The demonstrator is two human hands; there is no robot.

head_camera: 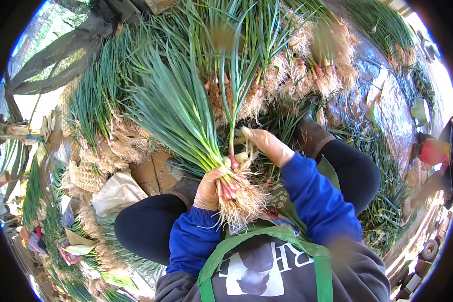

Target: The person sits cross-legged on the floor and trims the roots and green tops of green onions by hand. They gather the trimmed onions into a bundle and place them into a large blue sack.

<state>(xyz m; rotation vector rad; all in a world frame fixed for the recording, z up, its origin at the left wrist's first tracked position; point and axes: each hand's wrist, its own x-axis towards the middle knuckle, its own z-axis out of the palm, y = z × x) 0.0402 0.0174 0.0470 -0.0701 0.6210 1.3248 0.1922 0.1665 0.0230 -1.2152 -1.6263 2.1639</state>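
Note:
My left hand (pixel 208 190), in a pale thin glove, grips a bunch of green garlic (pixel 202 139) just above its reddish bulbs. The long leaves fan to the upper left and the pale roots hang over my lap. My right hand (pixel 266 145), also gloved, is beside a single upright stalk (pixel 232 145) with a red bulb, near the bunch. Pale, dry strips of peel show at my right fingers; whether they pinch the stalk or only the peel is not clear.
Heaps of similar plants with roots (pixel 287 75) lie ahead and at the left (pixel 98 124). Cut leaves (pixel 381 188) cover the ground at the right. A pale sack (pixel 117 192) and brown cardboard (pixel 153 171) lie by my left knee. A light green container (pixel 420 111) stands far right.

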